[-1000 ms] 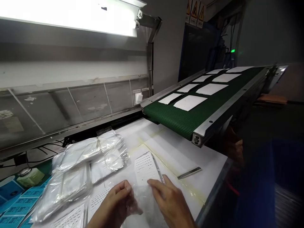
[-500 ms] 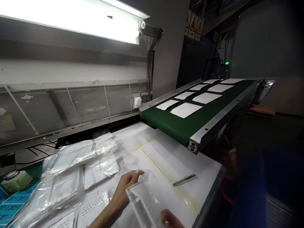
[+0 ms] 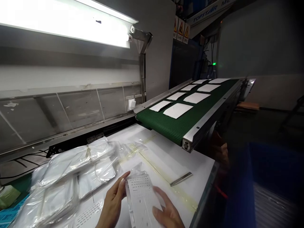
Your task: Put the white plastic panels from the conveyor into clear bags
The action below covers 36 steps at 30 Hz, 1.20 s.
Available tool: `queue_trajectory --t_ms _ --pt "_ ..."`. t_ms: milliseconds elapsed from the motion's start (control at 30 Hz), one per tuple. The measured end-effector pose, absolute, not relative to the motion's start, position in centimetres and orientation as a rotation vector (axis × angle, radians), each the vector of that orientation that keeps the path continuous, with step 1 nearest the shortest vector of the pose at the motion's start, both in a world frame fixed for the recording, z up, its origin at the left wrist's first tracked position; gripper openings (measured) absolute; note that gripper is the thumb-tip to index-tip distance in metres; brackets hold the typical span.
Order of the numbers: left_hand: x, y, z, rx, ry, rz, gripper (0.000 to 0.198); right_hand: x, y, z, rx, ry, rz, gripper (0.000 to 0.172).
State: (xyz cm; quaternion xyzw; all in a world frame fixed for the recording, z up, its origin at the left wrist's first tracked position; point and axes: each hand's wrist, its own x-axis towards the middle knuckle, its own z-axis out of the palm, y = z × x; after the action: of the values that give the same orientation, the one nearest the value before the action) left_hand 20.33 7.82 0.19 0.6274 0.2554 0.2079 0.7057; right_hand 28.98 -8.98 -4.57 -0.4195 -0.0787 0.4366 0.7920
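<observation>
Left hand point(image 3: 114, 199) has its thumb and fingers closed on the near-left edge of a clear, thin plastic bag point(image 3: 137, 167), which sits around a white, flat rectangular panel point(image 3: 143, 199) with rows of short dark slots. Bag and panel are between the two hands, tilted up toward the wearer. Right hand point(image 3: 167, 209) is curved and part-open at the panel's right edge, thumb and fingers apart; it is blurred, and whether it grips cannot be told.

Farthest left of the hands, light-blue sheets with dark print point(image 3: 11, 213) show at the edge of view. Nearer the left hand spreads a pile of clear, glossy plastic bags point(image 3: 64, 171); a second white slotted panel point(image 3: 87, 215) lies just beside the left wrist. Ahead of the hands, white flat panels point(image 3: 178, 110) sit in two rows on a green ribbed conveyor belt point(image 3: 163, 129). Ahead and right of the right hand, a narrow grey metal strip point(image 3: 180, 179) rests on the white bench point(image 3: 163, 153). Farther right stands a dark-blue bin point(image 3: 239, 177).
</observation>
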Motion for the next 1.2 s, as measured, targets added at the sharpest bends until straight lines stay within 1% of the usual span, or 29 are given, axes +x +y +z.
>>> queue_trajectory --t_ms 33,100,233,367,433,467,533,567,600,633,700,733,767,833,933,1033,1133,1167,1200 --pt "20.4 7.6 -0.1 1.434 0.6 0.528 0.055 28.7 -8.5 -4.3 -0.924 -0.174 0.877 0.1" --pt "20.4 7.2 -0.7 1.513 0.67 0.656 0.05 28.3 -7.4 -4.1 -1.02 -0.197 0.758 0.103" --pt "20.4 7.5 -1.0 1.436 0.665 0.734 0.041 28.2 -5.9 -4.5 -1.244 -0.348 0.515 0.087" --pt "20.1 8.6 0.6 1.216 0.398 0.637 0.02 29.7 -5.5 -5.0 -1.416 -0.55 0.337 0.068" --pt "20.1 9.1 1.4 1.228 0.294 0.6 0.016 30.7 -5.7 -4.8 -1.458 -0.628 0.345 0.061" --pt "20.1 9.3 1.7 1.273 0.29 0.6 0.02 31.1 -6.0 -4.4 -1.455 -0.659 0.377 0.062" --pt "20.3 9.7 1.7 1.401 0.34 0.616 0.028 32.0 -6.5 -3.0 -1.405 -0.697 0.469 0.073" --pt "20.5 9.9 1.6 1.461 0.36 0.625 0.028 32.4 -6.8 -2.1 -1.367 -0.719 0.509 0.078" --pt "20.7 10.1 1.4 1.505 0.358 0.612 0.026 32.7 -7.0 -1.1 -1.333 -0.749 0.539 0.076" --pt "20.9 10.3 1.1 1.528 0.34 0.587 0.023 33.1 -7.2 0.0 -1.316 -0.787 0.555 0.069" --pt "21.1 10.7 0.5 1.572 0.291 0.527 0.03 33.8 -7.3 1.5 -1.367 -0.846 0.501 0.043" --pt "21.2 10.9 0.1 1.615 0.263 0.496 0.035 34.1 -7.3 1.9 -1.431 -0.857 0.436 0.033" --pt "21.2 11.1 -0.3 1.671 0.236 0.467 0.036 34.3 -7.4 2.0 -1.505 -0.858 0.364 0.027" --pt "21.0 11.3 -1.1 1.78 0.178 0.411 0.033 34.7 -7.5 1.2 -1.646 -0.86 0.254 0.024" --pt "20.6 11.7 -1.9 1.796 0.108 0.27 0.034 34.9 -7.9 -1.4 -1.813 -0.929 0.227 0.024" --pt "20.7 12.0 -0.9 1.694 0.073 0.119 0.044 34.9 -8.4 -4.3 -1.97 -1.02 0.201 0.023" --pt "21.7 11.8 1.3 1.535 0.011 0.135 0.061 34.9 -8.9 -5.6 -2.089 -1.11 0.23 0.014" --pt "22.2 11.6 1.8 1.49 -0.013 0.159 0.061 34.9 -9.0 -5.5 -2.089 -1.129 0.255 0.013" --pt "22.6 11.3 2.2 1.458 -0.029 0.172 0.058 34.8 -9.1 -5.2 -2.058 -1.139 0.293 0.018"
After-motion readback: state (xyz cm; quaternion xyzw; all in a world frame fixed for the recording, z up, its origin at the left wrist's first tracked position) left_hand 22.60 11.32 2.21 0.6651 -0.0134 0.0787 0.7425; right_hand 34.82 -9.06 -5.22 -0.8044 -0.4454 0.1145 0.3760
